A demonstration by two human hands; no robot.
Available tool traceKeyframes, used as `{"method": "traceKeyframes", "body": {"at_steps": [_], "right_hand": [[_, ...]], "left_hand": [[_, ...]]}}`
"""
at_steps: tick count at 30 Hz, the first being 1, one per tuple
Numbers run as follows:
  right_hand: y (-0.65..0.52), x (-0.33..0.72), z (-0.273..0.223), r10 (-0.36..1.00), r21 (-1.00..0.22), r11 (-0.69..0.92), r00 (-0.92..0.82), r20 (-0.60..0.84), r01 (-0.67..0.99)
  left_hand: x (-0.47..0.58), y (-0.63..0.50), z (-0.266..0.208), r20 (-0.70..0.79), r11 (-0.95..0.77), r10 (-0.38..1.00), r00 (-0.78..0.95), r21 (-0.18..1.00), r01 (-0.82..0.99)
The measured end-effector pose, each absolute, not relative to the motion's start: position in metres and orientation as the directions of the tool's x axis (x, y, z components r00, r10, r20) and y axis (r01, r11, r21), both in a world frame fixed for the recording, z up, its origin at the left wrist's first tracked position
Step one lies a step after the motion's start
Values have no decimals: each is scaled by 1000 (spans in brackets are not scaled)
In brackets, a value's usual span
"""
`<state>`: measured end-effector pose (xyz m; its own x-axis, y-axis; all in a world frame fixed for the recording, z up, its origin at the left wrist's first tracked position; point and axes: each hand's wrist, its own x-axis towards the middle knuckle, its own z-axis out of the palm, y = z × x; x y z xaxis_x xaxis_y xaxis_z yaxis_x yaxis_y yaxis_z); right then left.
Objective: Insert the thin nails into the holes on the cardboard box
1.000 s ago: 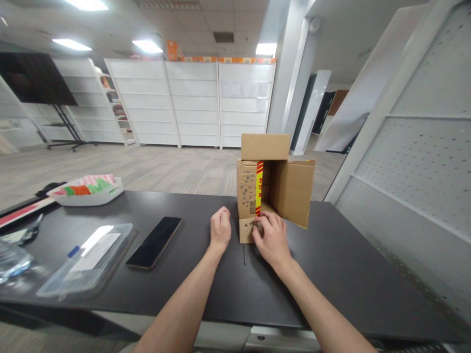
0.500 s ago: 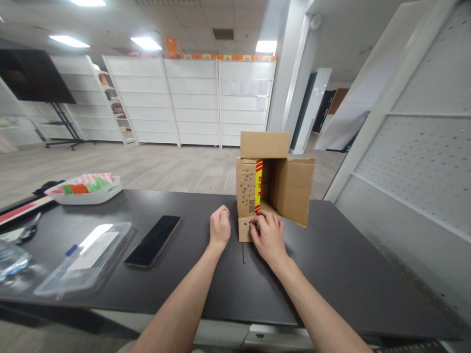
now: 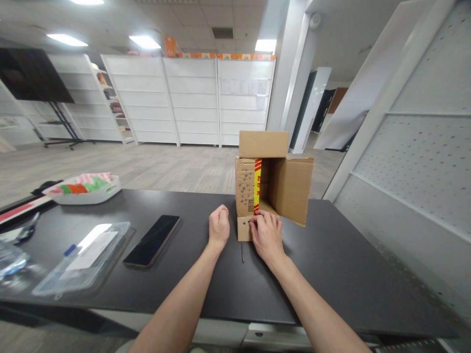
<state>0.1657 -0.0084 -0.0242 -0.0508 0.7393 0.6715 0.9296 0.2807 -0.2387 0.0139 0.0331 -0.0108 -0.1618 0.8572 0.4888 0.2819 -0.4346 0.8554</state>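
Note:
A cardboard box [image 3: 278,189] stands on the dark table with its flaps spread. Several small round grey studs [image 3: 246,186] dot its left flap, beside a yellow and red tape strip [image 3: 257,185]. My right hand [image 3: 268,233] rests at the front lower flap [image 3: 243,235], fingertips bent together against the cardboard; whatever they pinch is too small to make out. Left of the box, my left hand [image 3: 219,225] is closed in a fist above the table, its contents hidden. A thin metal rod [image 3: 242,253] lies just in front of the lower flap.
To the left lie a black phone [image 3: 152,241] and a clear plastic case [image 3: 83,260]. Farther back sits a white basket [image 3: 88,197] with coloured cloth. A crumpled clear plastic item [image 3: 13,262] is at the left edge. A perforated white panel [image 3: 412,171] rises on the right.
Hardly anything differs. The whole view has shifted very slightly; both hands keep their places and the right fingertips stay at the lower flap.

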Motion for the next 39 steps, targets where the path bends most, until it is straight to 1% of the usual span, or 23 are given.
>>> {"method": "traceKeyframes", "body": {"at_steps": [7, 39], "right_hand": [[-6, 165, -27, 729, -220, 273, -52, 682, 937], [-24, 161, -16, 703, -239, 302, -45, 710, 923]], "left_hand": [[13, 34, -12, 501, -445, 851, -157, 847, 290], [14, 35, -15, 488, -437, 856, -170, 859, 267]]}}
